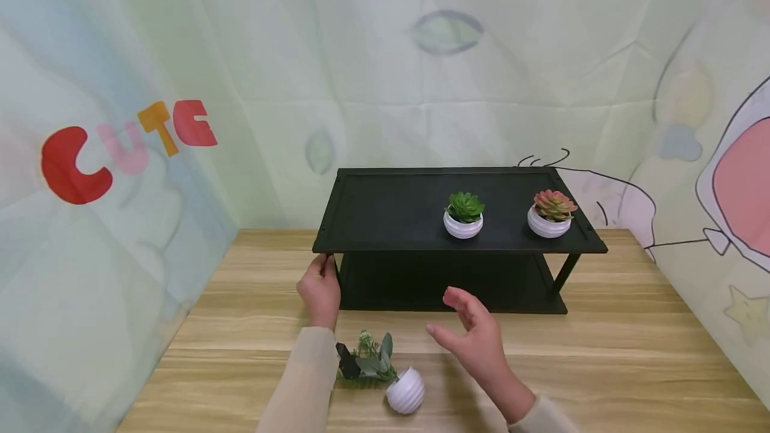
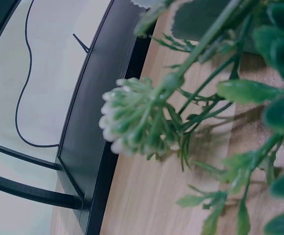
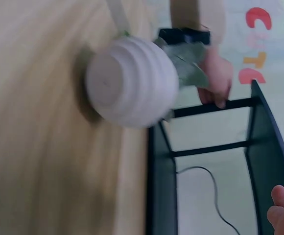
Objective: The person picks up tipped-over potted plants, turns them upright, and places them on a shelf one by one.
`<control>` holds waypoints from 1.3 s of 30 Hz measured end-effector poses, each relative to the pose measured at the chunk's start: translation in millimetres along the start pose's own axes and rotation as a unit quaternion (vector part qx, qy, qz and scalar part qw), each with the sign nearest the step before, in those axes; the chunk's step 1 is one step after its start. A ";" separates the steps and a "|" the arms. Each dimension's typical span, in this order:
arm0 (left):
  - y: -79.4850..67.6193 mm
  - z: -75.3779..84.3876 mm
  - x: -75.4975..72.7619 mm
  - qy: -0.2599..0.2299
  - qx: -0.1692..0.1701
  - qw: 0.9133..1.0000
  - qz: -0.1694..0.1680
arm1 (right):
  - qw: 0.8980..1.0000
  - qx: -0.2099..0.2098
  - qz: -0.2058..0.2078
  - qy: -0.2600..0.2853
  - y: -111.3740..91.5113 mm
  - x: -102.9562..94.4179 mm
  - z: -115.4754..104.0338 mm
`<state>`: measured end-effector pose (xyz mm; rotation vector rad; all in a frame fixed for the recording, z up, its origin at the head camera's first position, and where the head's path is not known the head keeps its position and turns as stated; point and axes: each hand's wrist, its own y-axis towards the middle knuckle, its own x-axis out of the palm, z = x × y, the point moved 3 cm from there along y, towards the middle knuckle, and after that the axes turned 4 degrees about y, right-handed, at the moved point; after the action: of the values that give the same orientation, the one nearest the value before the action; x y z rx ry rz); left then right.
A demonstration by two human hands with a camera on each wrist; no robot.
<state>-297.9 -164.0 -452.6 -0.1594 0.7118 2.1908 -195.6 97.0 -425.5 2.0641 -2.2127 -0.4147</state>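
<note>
A black two-tier shelf (image 1: 391,209) stands on the wooden table. My left hand (image 1: 321,289) grips its front left post just under the top board; the right wrist view also shows this left hand (image 3: 215,76) at the post. Hovering before the lower board, my right hand (image 1: 478,336) holds nothing, thumb and fingers spread apart. Between my forearms a potted plant lies on its side, its white ribbed pot (image 1: 406,391) toward me and its green leaves (image 1: 375,361) toward the left wrist. White-tipped buds (image 2: 134,117) of it fill the middle of the left wrist view.
On the top board sit a green succulent (image 1: 464,216) right of the middle and a pink succulent (image 1: 551,214) near the right end, both in white pots. Printed fabric (image 1: 385,85) hangs behind and beside the table (image 1: 631,353). The left wrist wears a black camera (image 1: 347,361).
</note>
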 end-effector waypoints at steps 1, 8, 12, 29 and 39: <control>0.1 0.0 0.1 0.001 0.002 1.000 0.002 | 1.000 0.006 -0.003 0.003 -2.7 2.0 2.4; -0.2 0.4 0.2 0.003 0.008 1.000 0.006 | 0.999 0.029 -0.027 -0.005 -18.2 12.8 20.0; -0.8 -0.1 0.0 0.005 0.010 1.000 0.007 | 0.998 0.048 -0.045 -0.008 -26.6 19.3 28.8; 1.2 -1.0 1.6 0.003 0.002 1.000 0.001 | 0.989 0.085 -0.115 -0.024 -48.2 34.8 50.4; 0.9 -2.3 2.2 0.007 -0.001 1.000 0.004 | 0.984 0.088 -0.139 -0.066 -54.4 42.2 55.0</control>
<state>-300.2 -164.3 -454.8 -0.1728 0.7182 2.1997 -160.2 60.0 -497.2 2.5214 -2.1018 -0.4001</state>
